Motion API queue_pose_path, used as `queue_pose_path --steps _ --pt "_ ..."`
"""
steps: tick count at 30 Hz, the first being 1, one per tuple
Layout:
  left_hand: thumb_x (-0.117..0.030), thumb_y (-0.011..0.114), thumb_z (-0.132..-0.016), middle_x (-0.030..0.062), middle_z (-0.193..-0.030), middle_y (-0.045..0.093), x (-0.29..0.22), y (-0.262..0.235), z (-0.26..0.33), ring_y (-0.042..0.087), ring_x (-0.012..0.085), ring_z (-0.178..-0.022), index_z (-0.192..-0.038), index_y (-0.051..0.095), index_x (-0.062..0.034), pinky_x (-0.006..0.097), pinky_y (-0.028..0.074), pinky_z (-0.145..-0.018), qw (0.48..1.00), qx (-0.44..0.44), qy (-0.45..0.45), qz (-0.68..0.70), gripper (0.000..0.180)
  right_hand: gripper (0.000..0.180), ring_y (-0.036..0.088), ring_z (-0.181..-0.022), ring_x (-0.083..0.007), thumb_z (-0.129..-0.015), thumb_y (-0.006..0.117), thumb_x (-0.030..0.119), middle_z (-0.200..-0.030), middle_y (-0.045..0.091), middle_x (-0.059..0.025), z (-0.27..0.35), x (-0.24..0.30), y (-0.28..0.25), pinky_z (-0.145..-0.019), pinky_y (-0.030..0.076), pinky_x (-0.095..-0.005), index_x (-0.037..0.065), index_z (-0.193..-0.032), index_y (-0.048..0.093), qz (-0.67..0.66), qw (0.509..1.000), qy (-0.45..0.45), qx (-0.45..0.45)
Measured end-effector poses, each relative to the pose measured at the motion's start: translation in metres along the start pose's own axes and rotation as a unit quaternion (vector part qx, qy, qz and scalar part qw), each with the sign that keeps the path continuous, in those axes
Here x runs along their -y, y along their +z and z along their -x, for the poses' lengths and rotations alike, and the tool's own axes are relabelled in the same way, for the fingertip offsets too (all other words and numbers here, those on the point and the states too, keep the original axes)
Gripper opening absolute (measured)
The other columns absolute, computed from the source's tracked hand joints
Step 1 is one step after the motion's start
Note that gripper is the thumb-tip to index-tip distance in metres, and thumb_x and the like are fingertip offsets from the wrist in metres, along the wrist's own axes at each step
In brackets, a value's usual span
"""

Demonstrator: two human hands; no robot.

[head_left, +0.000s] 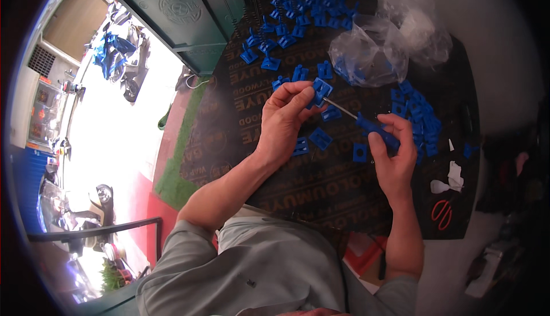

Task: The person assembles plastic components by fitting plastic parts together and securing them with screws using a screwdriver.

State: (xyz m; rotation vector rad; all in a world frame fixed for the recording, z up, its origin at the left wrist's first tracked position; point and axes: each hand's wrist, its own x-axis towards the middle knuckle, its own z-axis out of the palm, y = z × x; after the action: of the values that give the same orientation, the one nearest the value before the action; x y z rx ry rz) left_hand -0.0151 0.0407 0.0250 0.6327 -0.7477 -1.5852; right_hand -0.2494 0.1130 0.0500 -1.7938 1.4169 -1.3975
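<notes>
Hands over the dark printed board (321,190): left hand (285,122) pinches a small blue plastic bracket (321,91), right hand (394,154) grips a blue-handled screwdriver (372,127), tip at the bracket. Risk: tip slips off, jabs the left fingers (298,101). Loose blue brackets (415,113) lie around.

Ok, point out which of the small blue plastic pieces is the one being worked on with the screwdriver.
The small blue plastic piece pinched in the left hand, lifted off the dark board; the blue-handled screwdriver in the right hand meets it. The others lie loose.

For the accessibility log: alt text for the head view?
A person's left hand holds a small blue plastic part while the right hand applies a blue-handled screwdriver to it, above a dark board scattered with similar blue parts.
</notes>
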Motion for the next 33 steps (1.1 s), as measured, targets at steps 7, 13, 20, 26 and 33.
queue_pose_path --steps 7,13,20,26,33 --pt "-0.011 0.072 -0.107 0.0038 -0.12 0.073 -0.003 0.004 0.001 0.071 0.0132 -0.109 -0.129 0.068 -0.0055 0.041 0.064 -0.099 1.0 -0.019 0.023 -0.006 0.024 0.013 0.056 -0.069 -0.0052 -0.109 0.068 0.014 -0.084 0.064 -0.0001 0.003 -0.002 0.001 -0.06 0.043 -0.0233 0.003 -0.114 0.07 -0.013 0.997 0.073 0.012" --pt "-0.005 0.072 -0.106 0.0069 -0.128 0.071 -0.012 0.018 0.016 0.069 0.0124 -0.114 -0.138 0.063 -0.0034 0.035 0.063 -0.098 0.993 0.001 0.106 -0.061 0.034 0.022 0.047 -0.062 -0.0023 -0.115 0.058 0.021 -0.076 0.057 0.0029 0.004 -0.012 0.003 -0.054 0.037 -0.0202 0.004 -0.116 0.07 -0.054 0.993 0.108 0.003" --pt "-0.001 0.072 -0.104 0.0109 -0.132 0.073 -0.012 0.021 0.029 0.072 0.0138 -0.113 -0.143 0.061 -0.002 0.028 0.061 -0.093 0.951 0.02 0.245 -0.19 0.04 0.02 0.05 -0.068 -0.007 -0.111 0.064 0.018 -0.085 0.056 -0.0006 0.002 -0.012 0.001 -0.054 0.04 -0.0233 0.005 -0.125 0.059 -0.247 0.955 0.163 0.032" --pt "0.007 0.074 -0.099 0.0143 -0.132 0.072 -0.012 0.019 0.03 0.075 0.0219 -0.12 -0.146 0.06 0.0 0.033 0.063 -0.096 0.913 0.034 0.317 -0.255 0.049 0.026 0.051 -0.069 -0.0094 -0.111 0.067 0.025 -0.085 0.056 -0.0016 0.005 -0.029 -0.003 -0.057 0.042 -0.0256 0.005 -0.126 0.059 -0.282 0.938 0.183 0.084" --pt "0.006 0.073 -0.1 0.0137 -0.132 0.073 -0.012 0.018 0.029 0.074 0.0207 -0.119 -0.147 0.059 -0.0007 0.033 0.063 -0.096 0.91 0.041 0.323 -0.255 0.05 0.025 0.051 -0.066 -0.008 -0.112 0.066 0.026 -0.08 0.057 -0.0005 0.0 -0.011 0.005 -0.057 0.043 -0.0249 0.001 -0.119 0.064 -0.281 0.94 0.182 0.068"
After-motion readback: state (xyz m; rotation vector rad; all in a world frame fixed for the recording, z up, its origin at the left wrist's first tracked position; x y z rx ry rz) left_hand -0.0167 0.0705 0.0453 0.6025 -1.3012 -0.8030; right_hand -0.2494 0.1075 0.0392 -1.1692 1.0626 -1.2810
